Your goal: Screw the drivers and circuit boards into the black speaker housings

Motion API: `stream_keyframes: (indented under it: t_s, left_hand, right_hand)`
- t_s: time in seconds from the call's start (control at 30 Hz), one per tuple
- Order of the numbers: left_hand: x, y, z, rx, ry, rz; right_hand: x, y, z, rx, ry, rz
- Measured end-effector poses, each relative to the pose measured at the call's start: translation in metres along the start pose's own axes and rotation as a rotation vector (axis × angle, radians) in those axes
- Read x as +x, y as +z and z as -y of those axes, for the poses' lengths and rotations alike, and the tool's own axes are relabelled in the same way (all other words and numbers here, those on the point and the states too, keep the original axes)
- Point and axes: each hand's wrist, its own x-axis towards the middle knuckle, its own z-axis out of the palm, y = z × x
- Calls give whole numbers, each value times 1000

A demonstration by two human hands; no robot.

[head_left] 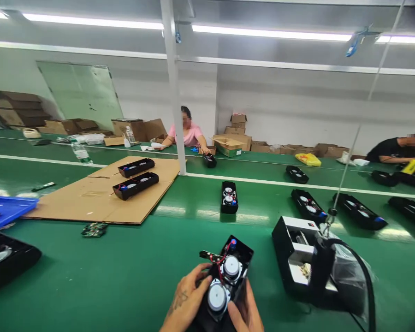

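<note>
Both my hands grip a black speaker housing (241, 254) above the green bench, tilted with its open side up. Two round speaker drivers (217, 296) sit inside it, with red wires and a blue part at the far end. My left hand (190, 295) wraps its left side, fingers near a small circuit board (210, 256) that sticks out over the edge. My right hand (245, 311) holds the lower right side, thumb beside the nearer driver. The housing's bottom end is partly hidden by my hands.
A black-and-white screw feeder box (286, 258) stands at right, with a hanging electric screwdriver (322, 263) before it. Circuit boards (94, 229) lie left, near cardboard (90, 203) bearing two housings. More housings (229, 197) sit on the green surface beyond. Two people work across the bench.
</note>
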Motion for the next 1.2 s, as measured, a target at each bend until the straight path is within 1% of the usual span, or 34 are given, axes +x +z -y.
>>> stream_keyframes:
  t_s: [0.03,0.07,0.1,0.13,0.17,0.2,0.23,0.3,0.33,0.37,0.4,0.43,0.5,0.57,0.6,0.63,0.67,0.7,0.77,0.8,0.87,0.9,0.93,0.97,1.0,1.1,1.13,1.17,1.2]
  left_hand:
    - [-6,12,-5,0,25,28]
    - [-11,17,-10,-8,43,66]
    - [-16,17,-14,-29,51,116]
    - [-19,13,-17,-62,51,165]
    - [-20,4,-19,-100,50,190]
    - [-20,-6,-20,-134,59,175]
    - [-19,-17,-21,-158,81,123]
    - [-15,-35,-22,-158,156,-52]
    - [-13,-40,-23,-130,200,-120]
    - [-12,-43,-23,-93,241,-150]
    - [-11,-42,-24,-52,276,-142]
    - [-11,-39,-25,-11,306,-104]
    - [-11,-29,-25,60,348,27]
    - [-12,-15,-23,108,354,165]
    - [-12,-9,-22,120,352,211]
    - [-11,-3,-19,121,350,234]
    - [-10,2,-17,113,346,230]
    - [-9,6,-14,98,337,210]
    - [-7,11,-10,59,305,148]
    - [-7,13,-8,41,286,124]
    - [-6,15,-7,14,254,92]
    - [-7,16,-7,5,244,79]
    - [-8,17,-7,0,235,70]
    - [-9,18,-8,-4,229,63]
    - [-10,20,-8,-7,224,57]
    - [-15,21,-8,-6,232,51]
    - [-17,21,-7,-4,245,58]
    - [-18,19,-7,2,264,74]
    - [-20,16,-7,10,290,100]
  right_hand:
    - [6,-4,3,25,13,-21]
    - [12,-13,10,27,27,-35]
    - [19,-24,19,21,42,-35]
    - [26,-37,31,34,51,2]
    - [33,-50,44,50,45,76]
    - [41,-62,59,60,37,171]
    - [50,-72,73,57,33,274]
    - [70,-84,97,-36,47,493]
    - [81,-87,106,-148,57,595]
    - [92,-87,112,-260,78,713]
    - [103,-85,116,-319,102,801]
    - [112,-82,118,-365,117,879]
    - [126,-74,120,-389,133,997]
    - [130,-68,122,-404,124,1069]
    - [129,-67,123,-415,117,1079]
    - [126,-68,125,-427,107,1066]
    - [120,-72,127,-442,91,1030]
    - [112,-79,130,-453,65,958]
    - [89,-100,135,-455,-12,728]
    - [75,-112,136,-446,-69,572]
    - [41,-133,133,-436,-168,315]
    - [23,-140,128,-446,-216,237]
    - [3,-142,120,-456,-245,202]
    - [-16,-139,110,-450,-270,194]
    - [-35,-133,98,-435,-274,215]
    - [-80,-98,61,-325,-274,273]
    - [-88,-85,52,-285,-310,256]
    - [-93,-74,47,-270,-336,208]
    - [-93,-66,45,-264,-357,166]
